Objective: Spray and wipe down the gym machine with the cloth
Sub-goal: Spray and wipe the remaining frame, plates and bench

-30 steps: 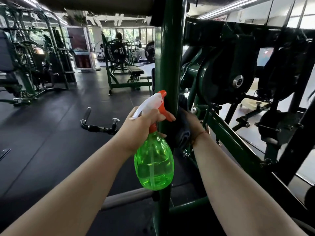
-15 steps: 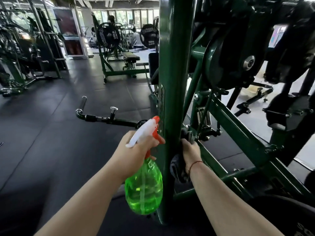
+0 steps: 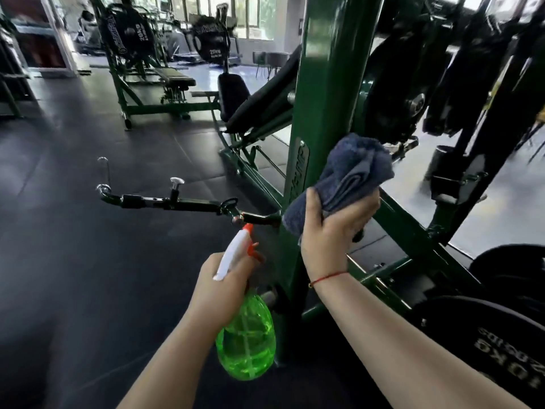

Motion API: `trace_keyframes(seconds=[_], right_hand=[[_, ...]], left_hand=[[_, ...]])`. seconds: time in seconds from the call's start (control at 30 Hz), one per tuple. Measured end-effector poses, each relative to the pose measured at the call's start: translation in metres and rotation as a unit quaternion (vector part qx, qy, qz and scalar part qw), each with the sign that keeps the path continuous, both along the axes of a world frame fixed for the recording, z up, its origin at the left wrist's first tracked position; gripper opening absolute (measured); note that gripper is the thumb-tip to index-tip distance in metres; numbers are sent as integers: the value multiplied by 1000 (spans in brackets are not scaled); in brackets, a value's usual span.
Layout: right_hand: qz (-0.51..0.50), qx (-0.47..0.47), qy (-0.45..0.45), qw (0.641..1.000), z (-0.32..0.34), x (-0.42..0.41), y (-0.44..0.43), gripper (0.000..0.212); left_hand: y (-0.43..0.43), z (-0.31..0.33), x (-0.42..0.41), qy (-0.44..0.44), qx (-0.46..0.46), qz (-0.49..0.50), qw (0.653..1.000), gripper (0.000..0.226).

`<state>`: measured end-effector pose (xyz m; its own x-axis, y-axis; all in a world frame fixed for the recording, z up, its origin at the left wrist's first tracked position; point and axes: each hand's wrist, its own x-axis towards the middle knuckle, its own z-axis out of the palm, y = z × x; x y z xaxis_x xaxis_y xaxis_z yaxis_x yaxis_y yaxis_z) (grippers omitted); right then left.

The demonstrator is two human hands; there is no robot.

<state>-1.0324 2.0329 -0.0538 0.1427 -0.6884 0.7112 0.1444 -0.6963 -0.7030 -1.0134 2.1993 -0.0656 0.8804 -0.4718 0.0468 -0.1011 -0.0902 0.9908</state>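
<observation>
Now | left grip [image 3: 224, 287] clasps translucent green spray bottle [image 3: 246, 343] | right grip [image 3: 330, 228] bunches crumpled blue-grey cloth [image 3: 351, 169] beside green machine post [image 3: 333, 84]

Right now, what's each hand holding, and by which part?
Left hand grips spray bottle by its neck; right hand grips blue cloth at its lower end.

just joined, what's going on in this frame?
A person is cleaning the green upright post of a gym machine. The left hand grips a green spray bottle by its neck, with the nozzle pointing away from the person. The right hand holds a bunched blue cloth at the post's right edge. Whether it touches the metal is unclear.
</observation>
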Motion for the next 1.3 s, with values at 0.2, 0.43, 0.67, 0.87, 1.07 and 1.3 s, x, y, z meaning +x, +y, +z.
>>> trace_keyframes(seconds=[0.2, 0.43, 0.67, 0.87, 1.07, 1.3], right_hand=[[-32, -215, 146, 965, -23, -33, 9, 77], [-171, -436, 198, 861, 112, -11, 5, 65], [-230, -571, 417, 669, 69, 19, -1, 39], [-163, -613, 547, 546, -37, 20, 6, 32], [28, -667, 443, 599, -115, -1, -22, 10], [90, -542, 240, 800, -67, -40, -59, 31]], left_hand=[[7, -2, 3, 16, -20, -33, 999, 60], [5, 9, 11, 24, -21, -51, 998, 40], [-7, -5, 12, 18, 19, 35, 999, 29], [1, -48, 1, 35, 68, 123, 989, 43], [2, -62, -23, 43, 87, 162, 982, 41], [-16, -49, -31, 21, 100, 158, 982, 53]])
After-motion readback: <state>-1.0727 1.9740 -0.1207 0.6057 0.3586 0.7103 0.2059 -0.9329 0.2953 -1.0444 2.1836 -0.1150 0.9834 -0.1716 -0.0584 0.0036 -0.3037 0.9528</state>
